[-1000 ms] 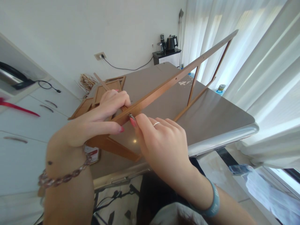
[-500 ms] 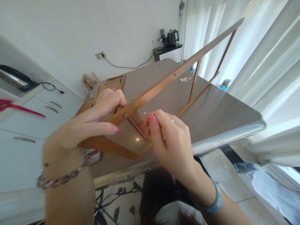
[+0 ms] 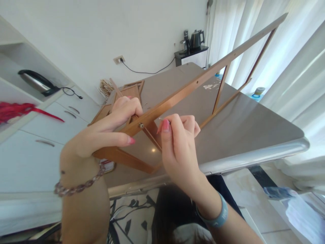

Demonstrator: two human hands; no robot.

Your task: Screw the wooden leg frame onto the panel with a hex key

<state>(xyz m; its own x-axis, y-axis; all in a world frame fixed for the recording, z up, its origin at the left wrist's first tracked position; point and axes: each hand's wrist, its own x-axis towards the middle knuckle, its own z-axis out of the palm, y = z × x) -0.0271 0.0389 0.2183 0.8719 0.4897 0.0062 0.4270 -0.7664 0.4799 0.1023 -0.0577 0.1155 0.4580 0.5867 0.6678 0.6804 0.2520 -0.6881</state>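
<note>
A long wooden frame (image 3: 175, 98) with crossbars stands tilted over the table, its near end lowest. My left hand (image 3: 122, 115) grips it near that end, fingers over the far side and thumb along the near side. Close to this thumb, a round metal bolt head (image 3: 141, 125) sits in the rail. My right hand (image 3: 180, 139) is closed in a pinch just right of the bolt, apart from it. A small thin metal piece (image 3: 160, 118) pokes out of the pinch; most of it is hidden by the fingers, so its kind cannot be made out.
Other wooden pieces (image 3: 129, 90) lie on the left of the grey table (image 3: 256, 118). A socket (image 3: 118, 60) with a cord is on the wall. A black kettle (image 3: 196, 40) stands on a small cabinet behind. White drawers (image 3: 61, 122) line the left; curtains (image 3: 286, 67) hang right.
My right hand has turned and risen slightly, with the metal piece still in its pinch. My left hand keeps its grip on the frame. The whole view has shifted a little.
</note>
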